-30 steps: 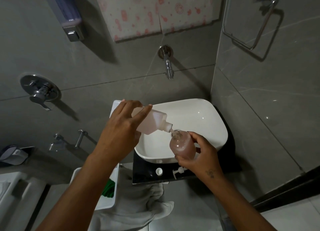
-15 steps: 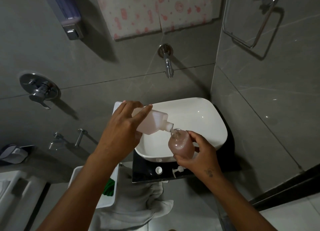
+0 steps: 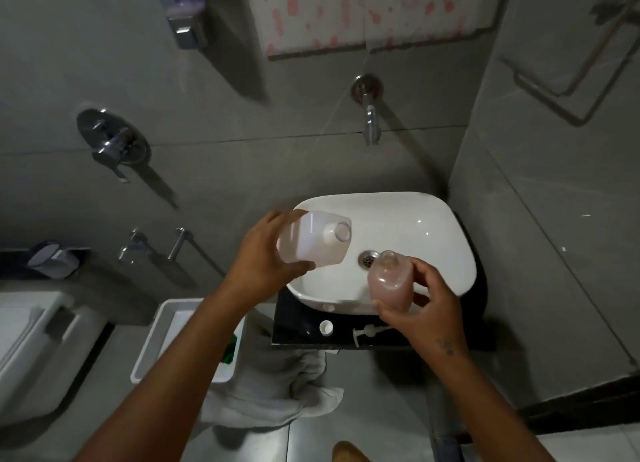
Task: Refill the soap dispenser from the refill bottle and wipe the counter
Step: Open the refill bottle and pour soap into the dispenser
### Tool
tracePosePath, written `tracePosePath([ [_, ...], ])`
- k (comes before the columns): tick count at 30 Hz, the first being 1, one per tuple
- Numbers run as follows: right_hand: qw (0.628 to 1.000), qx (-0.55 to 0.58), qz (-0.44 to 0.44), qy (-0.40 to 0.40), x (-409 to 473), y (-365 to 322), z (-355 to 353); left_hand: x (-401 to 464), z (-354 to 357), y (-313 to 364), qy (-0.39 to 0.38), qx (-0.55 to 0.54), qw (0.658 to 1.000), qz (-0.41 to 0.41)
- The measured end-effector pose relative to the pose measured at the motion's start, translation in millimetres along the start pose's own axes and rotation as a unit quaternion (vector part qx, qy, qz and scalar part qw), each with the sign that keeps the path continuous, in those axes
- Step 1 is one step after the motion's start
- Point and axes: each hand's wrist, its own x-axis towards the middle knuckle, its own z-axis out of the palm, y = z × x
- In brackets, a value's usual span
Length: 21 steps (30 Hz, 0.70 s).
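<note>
My left hand (image 3: 268, 253) grips the white refill bottle (image 3: 317, 241), held upright above the left side of the white basin (image 3: 433, 233), its open neck facing up. My right hand (image 3: 427, 307) holds the clear soap dispenser bottle (image 3: 389, 283), filled with pink soap and open at the top, over the basin's front rim. The two bottles are apart. On the black counter (image 3: 298, 330) in front of the basin lie a small white cap (image 3: 326, 327) and the dispenser's white pump head (image 3: 367, 332).
A chrome tap (image 3: 370, 122) sticks out of the grey wall above the basin. A grey cloth (image 3: 277, 385) hangs below the counter's edge. A white bin (image 3: 162, 340) with something green inside stands to the left, a toilet (image 3: 31, 343) further left.
My left hand has tipped the refill bottle back upright and drawn it away from the dispenser's mouth. The pouring has stopped. The view has moved closer to the basin.
</note>
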Motion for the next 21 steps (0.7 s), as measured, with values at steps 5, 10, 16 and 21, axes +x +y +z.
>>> tracePosePath([
  [5, 1.0, 0.002, 0.026, -0.006, -8, 21, -6, -28, 22, -64, -0.073, -0.174, 0.968, -0.164],
  [10, 0.997, 0.005, 0.08, -0.01, -21, 42, -10, -71, 43, -115, -0.092, -0.163, 0.952, -0.241],
  [16, 0.991, 0.025, 0.125, 0.033, -32, 57, -12, -95, 72, -151, -0.068, -0.181, 0.936, -0.294],
  [21, 0.989, 0.027, 0.131, 0.059, -34, 70, -17, -89, 86, -160, -0.069, -0.177, 0.936, -0.295],
])
